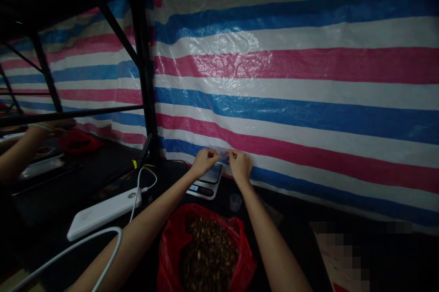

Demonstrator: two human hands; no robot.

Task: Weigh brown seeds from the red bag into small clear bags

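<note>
My left hand (205, 161) and my right hand (240, 165) are held out side by side, both pinching the top edge of a small clear plastic bag (222, 153) stretched between them. They hover over a small digital kitchen scale (206, 182) on the dark table. Below my forearms lies an open red plastic bag (171, 241) full of small brown seeds or nuts. A small clear plastic cup (235, 202) stands just right of the scale.
A white power bank (103, 213) with a white cable lies at the left. A striped blue, pink and white tarp (308, 77) forms the wall behind. Black metal rack posts (144, 77) stand at the left. Another person's arm (20, 150) reaches over trays at far left.
</note>
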